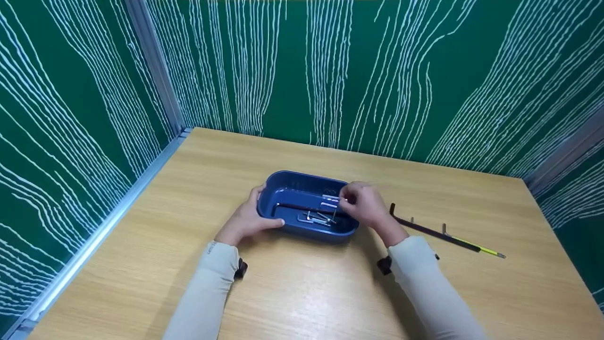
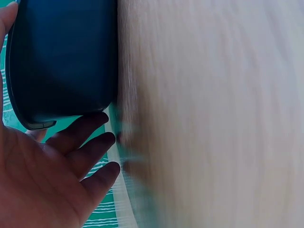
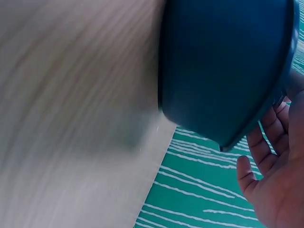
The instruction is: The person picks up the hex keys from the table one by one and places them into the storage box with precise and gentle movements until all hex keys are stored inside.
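A blue plastic bin (image 1: 302, 230) stands on the table. My left hand (image 1: 247, 217) grips its left end, the thumb on the front rim and the fingers round the outside. In the left wrist view, those fingers (image 2: 97, 147) spread beside the bin's end wall. My right hand (image 1: 365, 203) reaches over the right end, fingers curled inside; thumb and fingertips pinch the end of a small silver hex key (image 1: 330, 197). Inside the bin lie a long dark hex key (image 1: 297, 206) and several small silver hex keys (image 1: 318, 218). The right wrist view hides the fingertips behind the rim.
Right of the bin, a long dark L-shaped hex key (image 1: 434, 231) lies on the wooden table (image 1: 302, 293), with smaller hex keys and a yellow rod with a metal tip (image 1: 490, 251) along it. Green panels with white lines (image 1: 292, 71) stand behind the table.
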Demonstrator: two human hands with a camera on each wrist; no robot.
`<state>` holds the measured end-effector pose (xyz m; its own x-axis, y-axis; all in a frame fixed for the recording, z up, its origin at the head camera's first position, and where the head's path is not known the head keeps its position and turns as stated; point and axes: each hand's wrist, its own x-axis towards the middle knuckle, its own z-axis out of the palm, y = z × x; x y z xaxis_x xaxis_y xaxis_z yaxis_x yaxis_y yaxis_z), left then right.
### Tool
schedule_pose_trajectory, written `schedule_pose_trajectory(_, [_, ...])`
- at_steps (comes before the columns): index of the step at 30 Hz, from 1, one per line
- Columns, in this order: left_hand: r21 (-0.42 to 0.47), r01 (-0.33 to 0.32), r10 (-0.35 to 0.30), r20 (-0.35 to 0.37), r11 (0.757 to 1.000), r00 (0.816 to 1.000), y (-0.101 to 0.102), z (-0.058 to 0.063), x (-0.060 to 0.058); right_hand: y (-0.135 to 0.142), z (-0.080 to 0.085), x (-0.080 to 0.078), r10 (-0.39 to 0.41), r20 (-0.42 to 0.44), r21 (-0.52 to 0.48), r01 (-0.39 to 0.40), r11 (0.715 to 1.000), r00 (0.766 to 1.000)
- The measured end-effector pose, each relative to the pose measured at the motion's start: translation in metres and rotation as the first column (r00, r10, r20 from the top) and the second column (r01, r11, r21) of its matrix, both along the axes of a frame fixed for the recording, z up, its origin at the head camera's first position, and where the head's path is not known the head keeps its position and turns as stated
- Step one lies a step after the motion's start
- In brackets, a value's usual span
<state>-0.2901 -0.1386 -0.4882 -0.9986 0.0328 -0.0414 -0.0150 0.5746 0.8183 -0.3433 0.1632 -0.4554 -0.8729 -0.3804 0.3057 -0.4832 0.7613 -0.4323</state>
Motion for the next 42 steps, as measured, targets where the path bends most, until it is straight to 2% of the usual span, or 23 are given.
schedule_pose_trajectory(5, [-0.011, -0.010, 0.010, 0.017, 1.000, 1.000, 0.000, 0.000, 0.000, -0.009, -0.005, 0.001, 0.047, 0.038, -0.004, -0.047, 0.999, 0.998])
schedule_pose_trajectory(9, [-0.010, -0.013, 0.013, 0.019, 1.000, 1.000, 0.000, 0.000, 0.000, -0.017, -0.008, 0.000, 0.066, 0.036, 0.018, -0.067, 0.998, 0.997])
schedule_pose_trajectory(17, [-0.012, -0.016, 0.017, 0.023, 1.000, 1.000, 0.001, 0.001, 0.000, -0.027, -0.013, -0.003, 0.004, 0.128, 0.071, -0.013, 0.997, 0.992])
schedule_pose_trajectory(24, [-0.009, -0.031, 0.031, 0.054, 0.999, 0.998, 0.001, 0.000, 0.000, -0.030, -0.014, -0.005, 0.008, 0.128, 0.126, -0.024, 0.992, 0.992])
schedule_pose_trajectory(34, [-0.011, -0.030, 0.030, 0.051, 1.000, 0.998, 0.000, -0.002, 0.000, -0.032, -0.016, -0.007, -0.008, 0.147, 0.236, -0.027, 0.971, 0.989])
schedule_pose_trajectory(42, [-0.016, -0.031, 0.032, 0.044, 0.999, 0.999, 0.001, -0.003, -0.001, -0.033, -0.017, -0.008, -0.038, 0.195, 0.252, -0.013, 0.968, 0.980])
